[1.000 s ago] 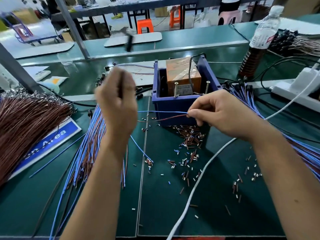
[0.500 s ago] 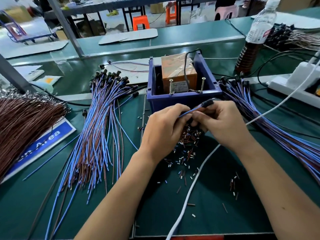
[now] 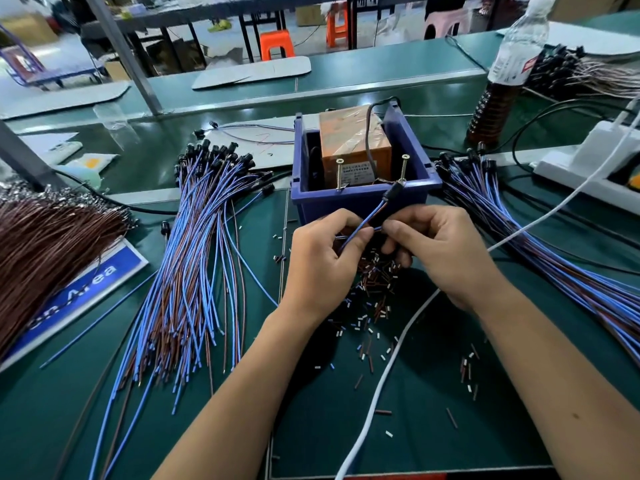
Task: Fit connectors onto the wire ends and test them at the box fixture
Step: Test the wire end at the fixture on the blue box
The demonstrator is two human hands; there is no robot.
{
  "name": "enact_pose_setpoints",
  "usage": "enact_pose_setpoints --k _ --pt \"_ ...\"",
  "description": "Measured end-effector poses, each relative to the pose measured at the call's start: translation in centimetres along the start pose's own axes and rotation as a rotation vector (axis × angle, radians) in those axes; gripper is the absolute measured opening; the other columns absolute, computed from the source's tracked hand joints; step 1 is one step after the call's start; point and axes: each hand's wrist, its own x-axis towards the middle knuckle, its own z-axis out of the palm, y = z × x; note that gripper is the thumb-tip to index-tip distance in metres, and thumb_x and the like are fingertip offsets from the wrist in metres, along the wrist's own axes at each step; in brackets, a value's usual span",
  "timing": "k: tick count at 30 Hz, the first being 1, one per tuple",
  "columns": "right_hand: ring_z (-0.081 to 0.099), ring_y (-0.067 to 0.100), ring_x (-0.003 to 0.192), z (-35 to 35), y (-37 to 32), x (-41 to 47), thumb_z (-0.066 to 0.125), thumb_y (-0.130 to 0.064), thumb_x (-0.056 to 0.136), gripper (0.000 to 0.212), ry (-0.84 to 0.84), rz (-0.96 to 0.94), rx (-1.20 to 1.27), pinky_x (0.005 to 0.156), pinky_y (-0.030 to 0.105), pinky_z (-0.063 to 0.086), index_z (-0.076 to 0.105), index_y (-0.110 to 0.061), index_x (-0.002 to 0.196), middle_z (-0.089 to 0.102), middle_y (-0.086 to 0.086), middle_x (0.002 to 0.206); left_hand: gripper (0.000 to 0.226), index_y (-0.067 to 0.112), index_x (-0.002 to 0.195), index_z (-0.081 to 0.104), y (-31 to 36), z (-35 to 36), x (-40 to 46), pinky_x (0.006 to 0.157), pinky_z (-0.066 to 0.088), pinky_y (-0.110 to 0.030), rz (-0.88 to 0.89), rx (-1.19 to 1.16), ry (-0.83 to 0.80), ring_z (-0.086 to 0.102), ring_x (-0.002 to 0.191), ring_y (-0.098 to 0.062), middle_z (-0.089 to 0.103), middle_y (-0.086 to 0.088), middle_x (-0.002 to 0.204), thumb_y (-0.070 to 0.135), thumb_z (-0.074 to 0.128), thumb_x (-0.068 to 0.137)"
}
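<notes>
A blue box fixture [image 3: 363, 199] stands mid-table, holding an orange unit [image 3: 353, 143] and two upright screws [image 3: 403, 168]. My left hand [image 3: 322, 261] and my right hand [image 3: 440, 251] meet just in front of it, both pinching a blue-and-brown wire pair [image 3: 367, 221]. The pair's black connector [image 3: 391, 194] points up at the base of the right screw on the box rim. Whether it touches the screw is unclear.
A fan of blue and brown wires with black connectors [image 3: 194, 258] lies left; a second bundle [image 3: 540, 244] lies right. Brown wires [image 3: 45, 244] pile at far left. Cut insulation bits [image 3: 374, 306] litter the mat. A white cable [image 3: 391, 368], power strip [image 3: 588, 161] and bottle [image 3: 502, 84] sit right.
My left hand came down from the left and joined my right hand on the wire pair. The connector end then rose toward the right screw on the box rim.
</notes>
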Motion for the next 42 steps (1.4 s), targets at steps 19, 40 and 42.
enact_pose_setpoints --k 19,40,42 --pt "0.055 0.015 0.048 -0.8 -1.0 -0.5 0.072 -0.01 0.098 0.011 0.043 -0.145 -0.037 0.047 0.032 0.054 0.072 -0.014 0.087 0.065 0.004 0.066 0.016 0.009 0.082 0.068 1.6 -0.7 0.0 0.055 0.043 -0.024 -0.028 -0.241 0.247 0.054 0.057 -0.013 0.062 -0.001 0.066 0.013 0.067 0.098" --pt "0.047 0.008 0.041 3.8 -0.7 -0.9 0.079 -0.013 0.091 0.008 0.23 -0.08 0.288 0.037 0.022 0.038 0.08 -0.019 0.085 0.07 0.0 0.062 0.009 0.009 0.089 0.07 1.6 0.4 -0.3 0.065 0.059 -0.031 -0.075 -0.292 0.132 0.072 0.07 -0.013 0.074 0.007 0.077 0.008 0.068 0.097" --pt "0.043 0.01 0.04 3.6 -0.8 -0.9 0.078 -0.018 0.09 0.007 0.241 -0.078 0.273 0.038 0.023 0.037 0.078 -0.02 0.083 0.06 -0.003 0.054 0.008 0.011 0.091 0.072 1.6 0.2 -0.3 0.07 0.06 -0.029 -0.067 -0.322 0.09 0.074 0.075 -0.013 0.076 0.006 0.081 0.005 0.069 0.096"
